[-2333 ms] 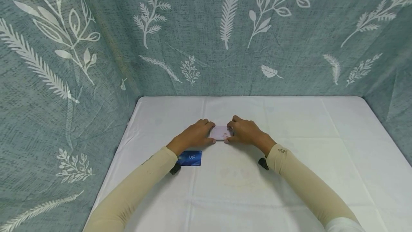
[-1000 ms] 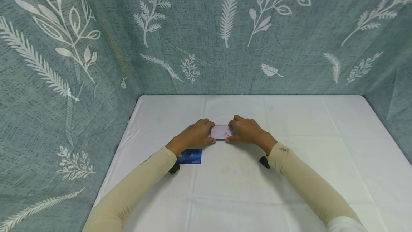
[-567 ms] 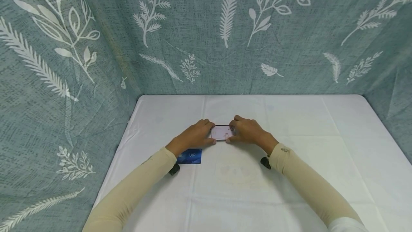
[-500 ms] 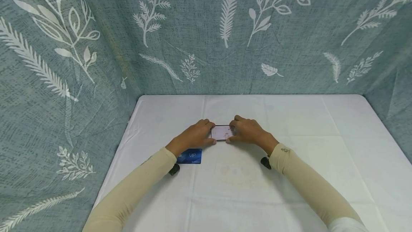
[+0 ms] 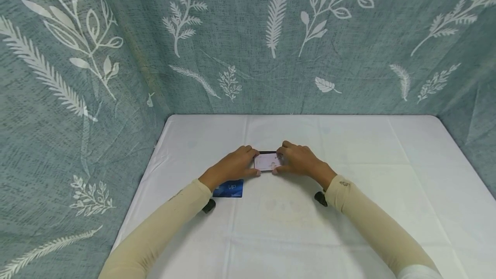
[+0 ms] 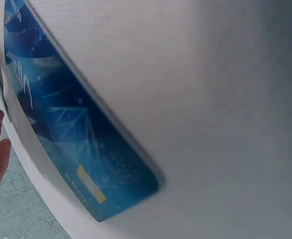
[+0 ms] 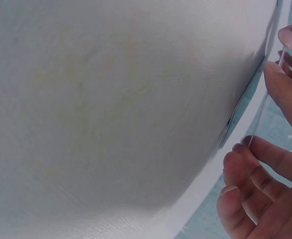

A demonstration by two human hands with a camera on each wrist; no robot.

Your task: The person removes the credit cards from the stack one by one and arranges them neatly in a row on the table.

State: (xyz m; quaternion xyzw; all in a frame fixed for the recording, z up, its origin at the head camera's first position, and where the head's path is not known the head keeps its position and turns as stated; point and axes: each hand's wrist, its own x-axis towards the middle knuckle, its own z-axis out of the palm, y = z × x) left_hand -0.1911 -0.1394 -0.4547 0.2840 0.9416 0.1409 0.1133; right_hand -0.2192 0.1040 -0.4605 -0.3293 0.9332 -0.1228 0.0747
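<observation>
Both hands hold a pale pinkish card (image 5: 266, 162) by its two short ends, low over the table. My left hand (image 5: 234, 165) pinches the left end between thumb and fingers. At the right end, my right hand (image 5: 300, 160) pinches it in the same way. In the right wrist view the card (image 7: 263, 107) shows edge-on as a thin strip between the fingers. A dark flat edge (image 5: 267, 152) shows just behind the card in the head view. A blue card marked VIP (image 5: 229, 189) lies flat near my left wrist, its left part hidden by the arm.
A white cloth covers the table (image 5: 368, 175). A green-grey curtain with white leaf prints (image 5: 248, 55) hangs behind it and at the left. Black wrist cameras sit under both sleeves, the left camera (image 5: 209, 206) close to the blue card.
A dark edge has come to show behind the pale card, widening over the last second. My right hand has shifted slightly right. The blue card stays in place.
</observation>
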